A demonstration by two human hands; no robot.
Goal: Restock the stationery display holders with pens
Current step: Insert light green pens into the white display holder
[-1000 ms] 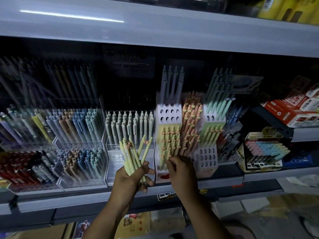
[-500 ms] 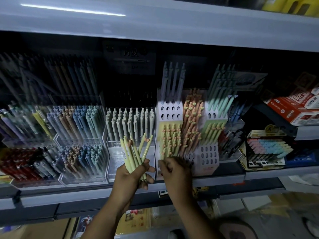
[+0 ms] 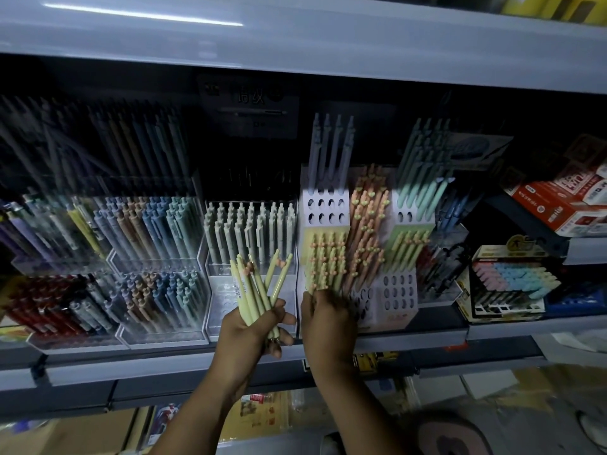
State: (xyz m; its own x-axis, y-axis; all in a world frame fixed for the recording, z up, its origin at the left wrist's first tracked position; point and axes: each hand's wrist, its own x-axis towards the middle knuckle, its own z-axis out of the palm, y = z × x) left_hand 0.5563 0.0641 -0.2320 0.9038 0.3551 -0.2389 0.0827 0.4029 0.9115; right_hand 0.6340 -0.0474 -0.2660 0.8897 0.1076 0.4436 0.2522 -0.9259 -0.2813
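My left hand point(image 3: 253, 326) grips a fanned bundle of pale yellow-green pens point(image 3: 254, 287) in front of the shelf. My right hand point(image 3: 325, 320) is at the foot of the yellow pens point(image 3: 325, 261) standing in the tiered white holder point(image 3: 325, 208), fingers curled among their lower ends; whether it pinches one pen is hidden by the hand. That holder also carries orange pens point(image 3: 368, 224), green pens point(image 3: 407, 247) and tall grey-blue pens point(image 3: 331, 146), with open holes at its lower right point(image 3: 394, 293).
Clear acrylic holders point(image 3: 157, 267) with blue, brown and red pens fill the left. A clear holder of white pens point(image 3: 249, 231) stands behind my left hand. A box of pastel highlighters point(image 3: 509, 280) and red boxes point(image 3: 558, 205) sit right. The grey shelf edge point(image 3: 164, 362) runs below.
My right hand has slid left from the orange pens to the base of the yellow pens. My left hand keeps its bundle almost still. The view has shifted slightly.
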